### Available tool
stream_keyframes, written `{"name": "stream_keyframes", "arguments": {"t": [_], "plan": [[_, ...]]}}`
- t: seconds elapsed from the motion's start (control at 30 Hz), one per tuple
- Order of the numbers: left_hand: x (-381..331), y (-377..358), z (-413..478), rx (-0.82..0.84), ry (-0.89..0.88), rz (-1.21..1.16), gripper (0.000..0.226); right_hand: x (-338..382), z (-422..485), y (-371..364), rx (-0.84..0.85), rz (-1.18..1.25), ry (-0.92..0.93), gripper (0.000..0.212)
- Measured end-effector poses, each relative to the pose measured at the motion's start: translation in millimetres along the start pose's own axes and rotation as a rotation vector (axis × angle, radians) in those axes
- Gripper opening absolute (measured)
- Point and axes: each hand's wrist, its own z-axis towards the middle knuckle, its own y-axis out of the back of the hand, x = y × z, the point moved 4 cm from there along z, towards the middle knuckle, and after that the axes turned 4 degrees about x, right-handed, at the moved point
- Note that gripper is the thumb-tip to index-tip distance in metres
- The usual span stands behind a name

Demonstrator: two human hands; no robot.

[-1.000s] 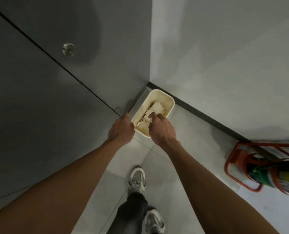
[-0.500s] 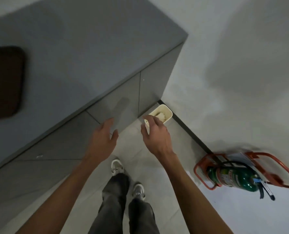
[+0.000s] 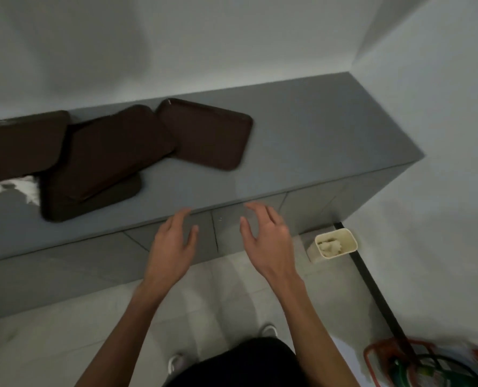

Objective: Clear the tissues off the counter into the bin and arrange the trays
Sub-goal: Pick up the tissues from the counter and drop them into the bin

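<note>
- While we stand facing the cabinet, our left hand (image 3: 173, 247) and our right hand (image 3: 268, 244) both hang in the air just before its front edge. The fingers are spread and a little bent, and neither hand holds or touches anything.
- Just beyond the fingertips runs the long grey flat-topped counter (image 3: 316, 141), with its long axis going from left to right across our view.
- On the floor to the right of our right hand, in the corner between cabinet and wall, stands the small cream rectangular plastic bin (image 3: 333, 232). Some crumpled paper lies already inside it.
- The white crumpled tissues (image 3: 25, 188) that wait for clearing lie on the counter far to the left and a little forward, at the edge of the view. We think they touch the left side of the lowest tray.
- We judge that the left hand is the nearer one to them, so the reach should go leftward. The bin is on the opposite side, nearer to the right hand.
- The four dark brown rectangular plastic trays (image 3: 204, 132) lie in disorder: one at the right, two stacked crookedly in the middle, one at the far left. Each long axis points another way.
- At the bottom right, a green fire extinguisher (image 3: 422, 371) in an orange-red frame is on the floor, blurred.
</note>
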Motion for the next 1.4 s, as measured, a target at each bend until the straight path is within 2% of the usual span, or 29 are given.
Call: {"name": "stream_keyframes", "arguments": {"t": [0.4, 0.6, 0.73, 1.1, 1.3, 1.4], "plan": [[224, 203, -128, -0.265, 0.325, -0.041, 0.039, 215, -31, -187, 0.258, 0.113, 0.202, 0.028], [304, 263, -163, -0.387, 0.501, -0.037, 0.036, 287, -23, -269, 0.388, 0.110, 0.322, 0.026], [346, 289, -158, -0.420, 0.547, -0.015, 0.036, 319, -9, -319, 0.466, 0.098, 0.350, 0.026], [481, 332, -9, -0.241, 0.542, 0.062, 0.040, 377, 88, -458, 0.627, -0.126, 0.414, 0.034], [535, 307, 39, -0.005, 0.595, 0.135, 0.049, 395, 165, -546, 0.647, -0.439, 0.398, 0.053], [549, 285, 36, 0.013, 0.596, 0.167, 0.053, 389, 175, -579, 0.662, -0.537, 0.438, 0.052]]}}
